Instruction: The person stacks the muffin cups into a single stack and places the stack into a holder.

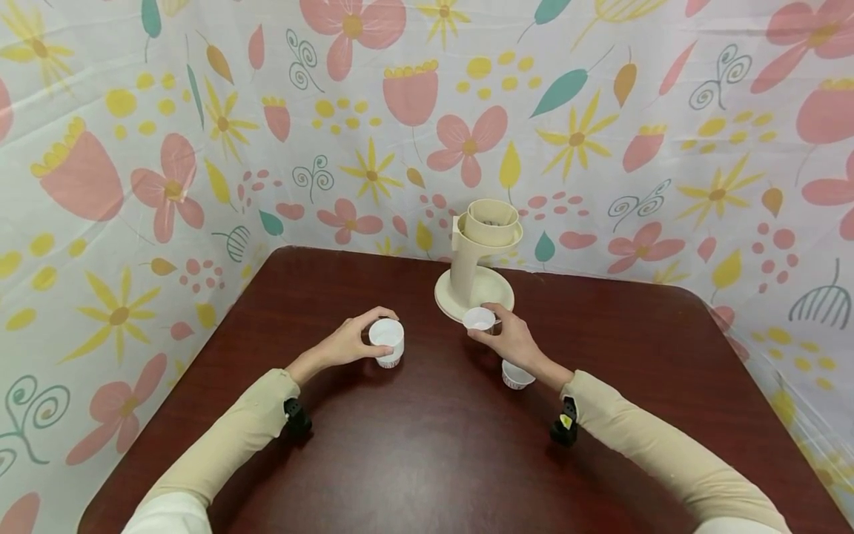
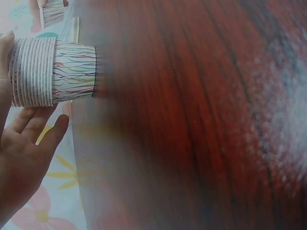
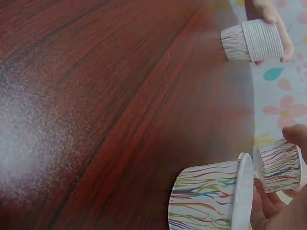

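My left hand (image 1: 347,343) grips a stack of nested white paper cups (image 1: 387,337), thumb and fingers around its upper part. In the left wrist view the many rims of the stack (image 2: 36,72) show, and thin coloured lines run down the lowest cup. On the right, my right hand (image 1: 519,343) pinches a paper cup (image 1: 479,320) with the same wavy lines, close in front of the cream stand. Another such paper cup (image 1: 515,377) stands upright on the table under my right wrist, and looks large in the right wrist view (image 3: 206,196).
A cream plastic stand (image 1: 463,271) rises from a round base near the table's back edge, with a cup-shaped piece (image 1: 492,222) in its top ring. Behind the dark red-brown table (image 1: 400,452) hangs a floral curtain (image 1: 373,111), which also covers the left side.
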A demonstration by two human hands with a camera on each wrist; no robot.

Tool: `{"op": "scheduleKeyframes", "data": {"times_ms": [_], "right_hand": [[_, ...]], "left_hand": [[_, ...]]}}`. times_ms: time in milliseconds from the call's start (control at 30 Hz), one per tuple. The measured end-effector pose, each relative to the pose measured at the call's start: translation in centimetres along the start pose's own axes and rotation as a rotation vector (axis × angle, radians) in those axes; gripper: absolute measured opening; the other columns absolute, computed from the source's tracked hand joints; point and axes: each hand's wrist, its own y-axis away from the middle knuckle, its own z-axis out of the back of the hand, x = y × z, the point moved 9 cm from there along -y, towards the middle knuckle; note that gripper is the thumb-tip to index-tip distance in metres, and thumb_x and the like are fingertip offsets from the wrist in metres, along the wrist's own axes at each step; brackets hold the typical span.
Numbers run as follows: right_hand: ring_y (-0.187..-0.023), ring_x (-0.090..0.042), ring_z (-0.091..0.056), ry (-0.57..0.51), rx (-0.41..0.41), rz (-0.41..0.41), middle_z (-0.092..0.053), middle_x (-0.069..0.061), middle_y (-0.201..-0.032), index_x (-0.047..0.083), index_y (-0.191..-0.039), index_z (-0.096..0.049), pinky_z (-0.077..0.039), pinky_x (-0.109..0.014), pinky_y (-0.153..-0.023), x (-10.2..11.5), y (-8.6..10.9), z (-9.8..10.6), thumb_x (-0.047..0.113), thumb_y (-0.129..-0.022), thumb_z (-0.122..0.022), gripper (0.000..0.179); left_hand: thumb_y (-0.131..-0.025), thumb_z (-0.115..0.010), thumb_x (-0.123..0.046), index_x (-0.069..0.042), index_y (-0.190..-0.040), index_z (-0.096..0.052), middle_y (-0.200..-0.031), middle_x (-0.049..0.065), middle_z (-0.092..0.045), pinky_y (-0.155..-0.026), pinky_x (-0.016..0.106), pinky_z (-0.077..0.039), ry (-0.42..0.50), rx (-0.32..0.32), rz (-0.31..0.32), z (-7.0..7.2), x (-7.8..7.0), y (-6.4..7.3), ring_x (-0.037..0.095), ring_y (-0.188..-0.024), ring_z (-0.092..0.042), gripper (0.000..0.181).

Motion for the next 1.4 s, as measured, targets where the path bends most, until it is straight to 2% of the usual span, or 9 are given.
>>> {"op": "scheduleKeyframes", "data": {"times_ms": [100,367,667,867,967,1100,1400], "right_hand": [[-0.085,-0.026,-0.064,0.004,0.008,0.012,-0.065,-0.014,-0.108,0.005,-0.136,-0.049,-0.045,-0.028,-0.066,0.1,0.0,-0.2,0.027,-0.084,-0.075,0.062],[-0.079,-0.019,-0.062,0.018,0.026,0.033,-0.065,-0.014,-0.106,0.006,-0.135,-0.050,-0.044,-0.025,-0.063,0.1,0.0,-0.7,0.027,-0.084,-0.075,0.060],[-0.079,-0.019,-0.061,0.016,0.051,0.035,-0.065,-0.010,-0.105,0.009,-0.132,-0.052,-0.044,-0.026,-0.063,0.6,0.1,-1.2,0.028,-0.084,-0.075,0.057],[-0.081,-0.018,-0.063,-0.006,0.063,0.041,-0.066,-0.010,-0.107,0.011,-0.133,-0.052,-0.045,-0.028,-0.064,1.0,-0.1,-1.3,0.029,-0.085,-0.074,0.056],[-0.086,-0.019,-0.065,-0.025,0.067,0.044,-0.065,-0.010,-0.110,0.013,-0.133,-0.052,-0.045,-0.028,-0.066,1.2,0.0,-1.4,0.029,-0.085,-0.074,0.055],[-0.088,-0.022,-0.066,-0.046,0.076,0.048,-0.066,-0.009,-0.109,0.014,-0.133,-0.053,-0.046,-0.029,-0.069,1.6,0.0,-1.6,0.030,-0.084,-0.075,0.056],[-0.086,-0.023,-0.064,-0.020,0.063,0.071,-0.066,-0.007,-0.107,0.010,-0.134,-0.053,-0.045,-0.030,-0.070,2.1,-0.4,-1.4,0.033,-0.083,-0.076,0.060]], "left_hand": [[-0.082,-0.078,-0.028,-0.018,-0.130,-0.053,-0.118,-0.003,-0.060,-0.080,0.030,-0.051,-0.009,-0.005,-0.001,0.1,0.0,-0.1,0.016,-0.100,-0.058,0.055],[-0.081,-0.079,-0.027,-0.025,-0.127,-0.053,-0.116,-0.002,-0.060,-0.077,0.029,-0.052,0.010,0.007,0.020,0.0,0.3,-0.1,0.016,-0.099,-0.058,0.052],[-0.082,-0.078,-0.020,-0.016,-0.131,-0.050,-0.119,0.007,-0.059,-0.075,0.030,-0.052,0.040,0.013,0.011,-0.3,0.1,-0.1,0.024,-0.101,-0.058,0.057],[-0.082,-0.078,-0.022,-0.025,-0.126,-0.051,-0.115,0.001,-0.060,-0.075,0.029,-0.053,0.052,0.019,0.025,-0.1,0.3,-0.1,0.018,-0.098,-0.058,0.052],[-0.082,-0.078,-0.023,-0.025,-0.126,-0.051,-0.115,0.000,-0.059,-0.076,0.029,-0.053,0.053,0.021,0.027,-0.1,0.4,-0.1,0.017,-0.098,-0.057,0.051],[-0.083,-0.077,-0.024,-0.022,-0.127,-0.050,-0.115,0.000,-0.059,-0.075,0.030,-0.054,0.058,0.028,0.030,-0.2,0.4,-0.1,0.017,-0.098,-0.058,0.052],[-0.083,-0.078,-0.025,-0.017,-0.128,-0.050,-0.115,0.002,-0.059,-0.075,0.030,-0.053,0.054,0.030,0.030,-0.2,0.4,-0.1,0.019,-0.098,-0.058,0.054]]}}
